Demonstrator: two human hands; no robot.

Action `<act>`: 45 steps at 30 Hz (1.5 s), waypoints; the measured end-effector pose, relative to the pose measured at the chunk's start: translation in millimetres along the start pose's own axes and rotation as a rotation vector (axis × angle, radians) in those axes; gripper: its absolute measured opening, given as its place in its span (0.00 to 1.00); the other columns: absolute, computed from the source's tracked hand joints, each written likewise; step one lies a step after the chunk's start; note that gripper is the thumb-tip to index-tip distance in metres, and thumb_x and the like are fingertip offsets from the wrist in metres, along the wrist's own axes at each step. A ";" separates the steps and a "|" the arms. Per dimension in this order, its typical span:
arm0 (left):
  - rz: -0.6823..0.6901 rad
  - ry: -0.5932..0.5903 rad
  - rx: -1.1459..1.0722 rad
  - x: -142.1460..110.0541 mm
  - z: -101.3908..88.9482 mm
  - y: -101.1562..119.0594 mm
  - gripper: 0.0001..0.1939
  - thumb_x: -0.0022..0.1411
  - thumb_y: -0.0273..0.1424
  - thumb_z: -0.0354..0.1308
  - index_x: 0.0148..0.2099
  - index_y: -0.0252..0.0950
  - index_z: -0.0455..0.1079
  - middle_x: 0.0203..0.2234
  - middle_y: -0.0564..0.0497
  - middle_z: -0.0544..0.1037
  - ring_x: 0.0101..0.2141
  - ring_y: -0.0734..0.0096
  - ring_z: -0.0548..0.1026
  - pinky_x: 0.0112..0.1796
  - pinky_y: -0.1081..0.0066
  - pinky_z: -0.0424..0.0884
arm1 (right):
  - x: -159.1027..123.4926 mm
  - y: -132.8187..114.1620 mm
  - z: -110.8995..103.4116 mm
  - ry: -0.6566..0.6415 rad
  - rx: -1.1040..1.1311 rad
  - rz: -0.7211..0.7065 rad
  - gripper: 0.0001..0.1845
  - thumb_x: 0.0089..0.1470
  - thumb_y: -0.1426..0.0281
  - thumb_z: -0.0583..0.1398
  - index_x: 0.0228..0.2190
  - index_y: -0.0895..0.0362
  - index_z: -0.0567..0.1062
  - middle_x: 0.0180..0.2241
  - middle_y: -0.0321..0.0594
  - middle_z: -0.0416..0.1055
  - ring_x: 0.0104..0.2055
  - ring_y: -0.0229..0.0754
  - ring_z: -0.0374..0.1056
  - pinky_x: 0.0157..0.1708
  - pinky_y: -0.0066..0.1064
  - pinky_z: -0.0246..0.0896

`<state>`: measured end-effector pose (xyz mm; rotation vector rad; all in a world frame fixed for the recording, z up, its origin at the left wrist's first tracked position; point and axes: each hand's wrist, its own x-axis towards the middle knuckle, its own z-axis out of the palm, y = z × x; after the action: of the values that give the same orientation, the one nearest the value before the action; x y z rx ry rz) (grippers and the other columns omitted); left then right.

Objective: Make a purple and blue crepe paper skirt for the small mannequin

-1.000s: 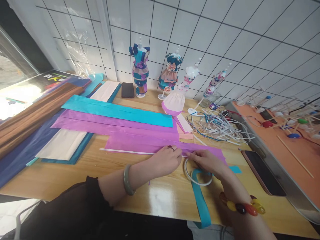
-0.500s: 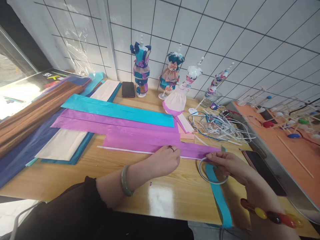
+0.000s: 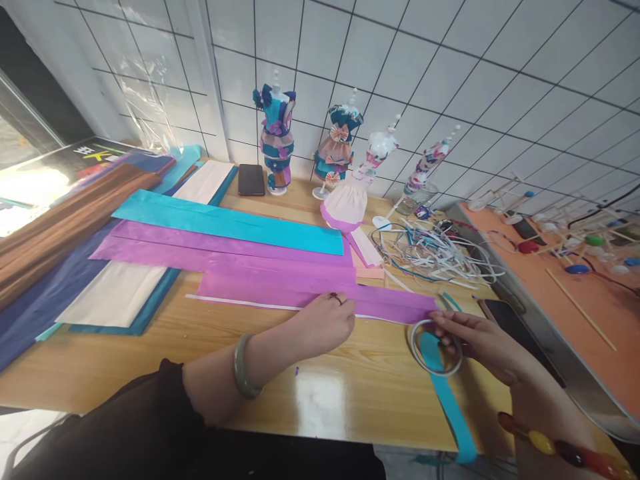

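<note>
Tape roll (image 3: 415, 352) hangs from the right hand (image 3: 477, 339), beside purple paper (image 3: 270, 285).

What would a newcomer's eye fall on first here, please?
Probably the turquoise sheet, lying across the purple paper mid-table. Next, the four dressed figures standing along the tiled wall, and the tangle of strips to their right. Nearer, the right hand holds a tape roll at the purple paper's right end.
</note>
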<state>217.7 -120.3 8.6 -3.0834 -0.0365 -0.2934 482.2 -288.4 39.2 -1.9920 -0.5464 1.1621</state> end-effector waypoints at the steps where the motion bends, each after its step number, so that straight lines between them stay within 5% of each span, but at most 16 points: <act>1: 0.000 -0.002 -0.002 0.0 0.1 0.0 0.04 0.60 0.22 0.51 0.36 0.32 0.66 0.32 0.46 0.68 0.36 0.63 0.67 0.32 0.66 0.62 | -1.5 1.8 0.0 0.007 0.014 -0.002 0.20 0.38 0.59 0.69 0.34 0.56 0.77 0.28 0.38 0.72 0.25 0.35 0.64 0.24 0.26 0.63; 6: 0.002 -0.014 -0.001 0.6 1.8 -0.3 0.04 0.61 0.22 0.50 0.37 0.32 0.65 0.32 0.46 0.68 0.36 0.63 0.67 0.32 0.65 0.63 | -11.2 10.5 -3.4 0.045 -0.008 -0.030 0.22 0.37 0.59 0.69 0.36 0.55 0.77 0.30 0.40 0.76 0.29 0.41 0.70 0.28 0.29 0.66; 14: 0.005 -0.017 0.000 1.2 4.7 -1.5 0.06 0.60 0.22 0.49 0.37 0.32 0.66 0.33 0.46 0.69 0.36 0.63 0.66 0.34 0.65 0.65 | -18.9 21.1 -8.3 0.099 -0.093 -0.168 0.20 0.41 0.55 0.66 0.35 0.54 0.77 0.40 0.47 0.77 0.45 0.51 0.71 0.49 0.38 0.63; 28: 0.008 -0.014 0.000 1.2 5.8 -3.0 0.06 0.60 0.22 0.49 0.38 0.31 0.66 0.32 0.46 0.69 0.36 0.63 0.66 0.33 0.66 0.63 | -23.3 25.7 5.0 0.256 -0.191 -0.275 0.21 0.41 0.52 0.65 0.34 0.54 0.77 0.37 0.43 0.78 0.42 0.49 0.72 0.46 0.37 0.65; 37: 0.012 0.015 -0.001 0.6 6.4 -2.7 0.05 0.60 0.21 0.49 0.37 0.31 0.66 0.31 0.46 0.68 0.35 0.62 0.65 0.32 0.65 0.63 | -32.0 28.4 -17.3 0.252 -0.561 -0.286 0.18 0.48 0.54 0.59 0.36 0.52 0.78 0.41 0.44 0.77 0.46 0.55 0.69 0.44 0.37 0.61; 41: 0.012 0.001 -0.006 1.2 7.1 -3.2 0.05 0.60 0.21 0.49 0.37 0.31 0.66 0.31 0.46 0.68 0.35 0.62 0.65 0.32 0.65 0.63 | -29.7 31.4 -39.7 0.366 -0.752 -0.258 0.15 0.52 0.58 0.56 0.36 0.52 0.76 0.39 0.48 0.77 0.43 0.53 0.71 0.40 0.36 0.60; 45: 0.019 0.000 -0.008 1.5 7.2 -3.1 0.06 0.60 0.22 0.49 0.38 0.31 0.66 0.32 0.46 0.68 0.35 0.62 0.65 0.32 0.65 0.63 | -20.3 42.4 -83.0 0.643 -1.077 -0.198 0.14 0.51 0.58 0.55 0.34 0.51 0.76 0.32 0.46 0.77 0.34 0.52 0.73 0.29 0.35 0.61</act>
<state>220.5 -116.8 2.0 -3.0897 -0.0062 -0.2942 543.8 -361.2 42.5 -2.8988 -1.1180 -0.0320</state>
